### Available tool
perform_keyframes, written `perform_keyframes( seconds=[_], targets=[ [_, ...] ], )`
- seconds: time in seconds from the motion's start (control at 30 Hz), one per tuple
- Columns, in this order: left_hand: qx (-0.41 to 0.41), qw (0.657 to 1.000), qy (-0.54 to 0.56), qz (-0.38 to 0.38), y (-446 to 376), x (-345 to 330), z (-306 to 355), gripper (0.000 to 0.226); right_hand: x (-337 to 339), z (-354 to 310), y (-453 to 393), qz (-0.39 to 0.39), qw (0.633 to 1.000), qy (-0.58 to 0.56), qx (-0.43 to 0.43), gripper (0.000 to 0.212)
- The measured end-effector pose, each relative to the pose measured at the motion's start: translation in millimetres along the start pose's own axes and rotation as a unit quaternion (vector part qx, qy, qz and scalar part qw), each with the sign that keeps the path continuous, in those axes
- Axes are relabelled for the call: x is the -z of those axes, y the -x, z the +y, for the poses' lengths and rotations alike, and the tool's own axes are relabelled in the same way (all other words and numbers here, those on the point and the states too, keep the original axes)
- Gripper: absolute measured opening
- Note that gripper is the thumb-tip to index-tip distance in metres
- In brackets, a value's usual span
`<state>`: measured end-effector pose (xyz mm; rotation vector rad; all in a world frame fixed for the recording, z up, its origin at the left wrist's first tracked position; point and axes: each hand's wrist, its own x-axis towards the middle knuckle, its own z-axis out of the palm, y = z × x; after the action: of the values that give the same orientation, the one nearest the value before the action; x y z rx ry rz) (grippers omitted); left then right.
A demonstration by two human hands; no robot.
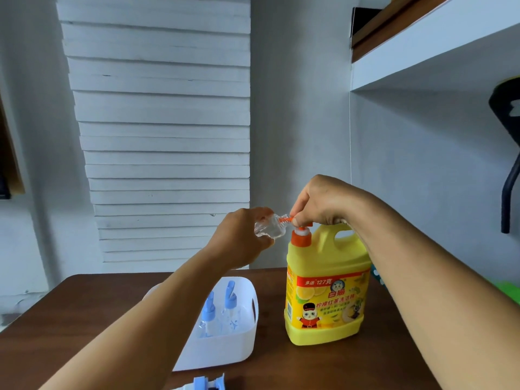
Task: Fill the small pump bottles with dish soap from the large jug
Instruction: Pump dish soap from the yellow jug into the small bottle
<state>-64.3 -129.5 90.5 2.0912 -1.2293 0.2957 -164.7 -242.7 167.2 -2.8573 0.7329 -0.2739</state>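
Note:
A large yellow jug with an orange pump stands on the brown table. My right hand presses down on the pump head, fingers curled over it. My left hand grips a small clear bottle, tilted sideways with its open neck against the orange nozzle. Two small bottles with blue pump tops stand in a white basket to the left of the jug. A loose blue pump top lies at the table's near edge.
A white slatted panel and grey wall rise behind the table. A shelf juts out at upper right, with a dark object hanging below it. Something green lies at the right edge.

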Motion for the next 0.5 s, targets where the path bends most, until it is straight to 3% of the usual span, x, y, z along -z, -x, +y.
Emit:
perform_keyframes(
  seconds=[0.5],
  targets=[
    [-0.006, 1.0, 0.0, 0.005, -2.3, 0.6, -0.7, 0.042, 1.6, 2.1, -0.2, 0.003, 1.0, -0.02, 0.01, 0.031]
  ],
)
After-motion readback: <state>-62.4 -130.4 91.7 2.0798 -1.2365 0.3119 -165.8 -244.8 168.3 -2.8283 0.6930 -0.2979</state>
